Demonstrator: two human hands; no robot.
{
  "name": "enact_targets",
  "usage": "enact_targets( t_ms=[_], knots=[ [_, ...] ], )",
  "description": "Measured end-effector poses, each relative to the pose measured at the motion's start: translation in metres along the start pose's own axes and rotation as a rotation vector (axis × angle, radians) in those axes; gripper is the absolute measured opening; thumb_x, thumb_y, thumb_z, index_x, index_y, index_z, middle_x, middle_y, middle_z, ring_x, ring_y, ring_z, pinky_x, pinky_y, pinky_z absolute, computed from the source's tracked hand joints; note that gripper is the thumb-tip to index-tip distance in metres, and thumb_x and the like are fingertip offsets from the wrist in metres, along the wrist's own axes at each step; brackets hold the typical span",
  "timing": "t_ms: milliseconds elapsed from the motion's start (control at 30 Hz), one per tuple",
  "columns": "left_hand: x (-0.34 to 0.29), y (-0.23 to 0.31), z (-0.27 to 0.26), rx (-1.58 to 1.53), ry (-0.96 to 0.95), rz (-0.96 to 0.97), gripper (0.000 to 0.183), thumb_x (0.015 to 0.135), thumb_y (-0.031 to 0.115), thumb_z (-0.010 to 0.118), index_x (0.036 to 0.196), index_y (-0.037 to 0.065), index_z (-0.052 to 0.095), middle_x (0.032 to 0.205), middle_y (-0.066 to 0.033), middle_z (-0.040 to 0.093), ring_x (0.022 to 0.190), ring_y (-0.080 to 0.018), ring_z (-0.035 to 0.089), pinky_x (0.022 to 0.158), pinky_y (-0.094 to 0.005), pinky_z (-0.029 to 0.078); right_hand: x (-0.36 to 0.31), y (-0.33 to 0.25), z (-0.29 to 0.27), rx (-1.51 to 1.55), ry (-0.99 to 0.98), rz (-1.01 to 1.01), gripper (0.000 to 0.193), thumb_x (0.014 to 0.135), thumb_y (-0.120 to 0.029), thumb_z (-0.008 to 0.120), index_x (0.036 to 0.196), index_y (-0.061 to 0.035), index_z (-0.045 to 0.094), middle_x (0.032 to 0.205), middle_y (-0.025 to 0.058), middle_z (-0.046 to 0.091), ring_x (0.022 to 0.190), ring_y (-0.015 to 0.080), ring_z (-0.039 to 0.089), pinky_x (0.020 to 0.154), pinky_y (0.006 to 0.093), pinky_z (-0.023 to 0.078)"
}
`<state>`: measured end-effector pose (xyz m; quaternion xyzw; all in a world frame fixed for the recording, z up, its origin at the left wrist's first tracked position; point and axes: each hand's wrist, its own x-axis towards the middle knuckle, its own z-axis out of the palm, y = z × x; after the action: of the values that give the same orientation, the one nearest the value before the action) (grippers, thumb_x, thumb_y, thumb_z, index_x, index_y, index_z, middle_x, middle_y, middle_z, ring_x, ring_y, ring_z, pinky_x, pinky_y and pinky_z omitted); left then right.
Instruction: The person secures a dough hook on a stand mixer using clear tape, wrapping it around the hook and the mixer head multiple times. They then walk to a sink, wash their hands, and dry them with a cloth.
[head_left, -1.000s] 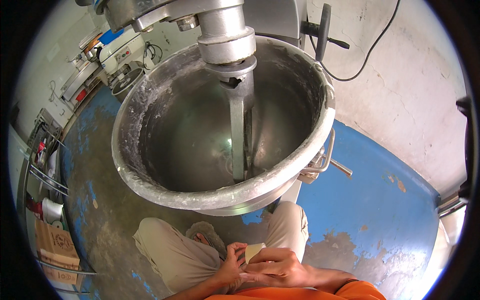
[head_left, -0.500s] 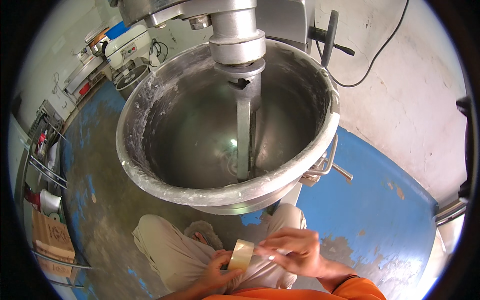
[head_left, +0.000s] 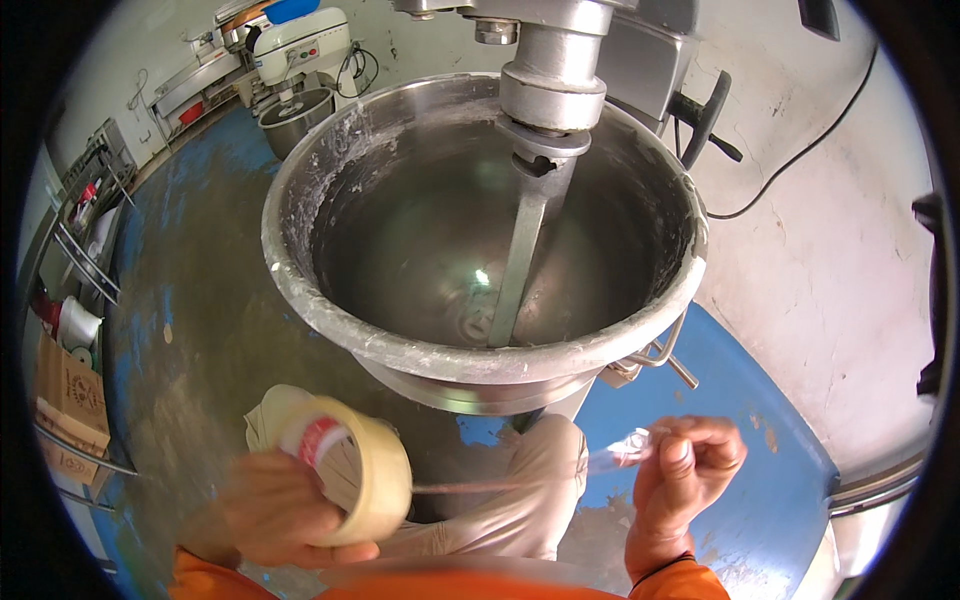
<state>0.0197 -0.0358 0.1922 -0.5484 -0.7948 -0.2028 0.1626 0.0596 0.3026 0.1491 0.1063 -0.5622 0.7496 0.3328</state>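
Observation:
A wide roll of clear packing tape (head_left: 390, 480) with a cardboard core is gripped in my left hand (head_left: 268, 512), blurred by motion, low on the left. From the roll a thin strip of tape (head_left: 612, 453) stretches across to my right hand (head_left: 690, 468), whose thumb and fingers pinch its crumpled end. Just beyond both hands stands a large steel mixer bowl (head_left: 480, 370), its rim smeared with a whitish residue. A metal agitator shaft (head_left: 520, 260) reaches down inside it.
The mixer's handwheel (head_left: 706, 118) and a black cable (head_left: 800, 155) are by the right wall. A smaller white mixer (head_left: 300, 45) stands at the far left. Metal racks and a cardboard box (head_left: 72, 395) line the left side. My knees are below the bowl.
My hands have moved apart, the roll going left and the right hand going right, drawing tape out between them. The view has shifted, so the bowl sits further right.

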Motion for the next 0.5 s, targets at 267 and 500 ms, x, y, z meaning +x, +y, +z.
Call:
enact_targets(
  t_ms=[267, 500],
  knots=[
    [0.086, -0.050, -0.058, 0.320, 0.182, -0.120, 0.032, 0.065, 0.018, 0.085, 0.086, 0.004, 0.064, 0.073, -0.0089, 0.064, 0.060, -0.0271, 0.064, 0.058, -0.0348, 0.051, 0.092, -0.016, 0.007, -0.501, -0.235, -0.256, 0.027, 0.089, -0.003, 0.072, 0.110, 0.0071, 0.059, 0.082, 0.0179, 0.072, 0.078, 0.0201, 0.072, 0.069, 0.0314, 0.060],
    [0.140, -0.124, -0.043, 0.095, 0.112, -0.180, 0.029, 0.079, 0.020, 0.077, 0.091, 0.001, 0.059, 0.071, -0.0178, 0.062, 0.060, -0.0353, 0.060, 0.058, -0.0381, 0.048, 0.176, -0.005, 0.015, -0.617, -0.340, 0.112, 0.026, 0.089, -0.007, 0.073, 0.109, 0.0079, 0.065, 0.086, 0.0134, 0.073, 0.078, 0.0154, 0.071, 0.070, 0.0272, 0.057]
  ],
)
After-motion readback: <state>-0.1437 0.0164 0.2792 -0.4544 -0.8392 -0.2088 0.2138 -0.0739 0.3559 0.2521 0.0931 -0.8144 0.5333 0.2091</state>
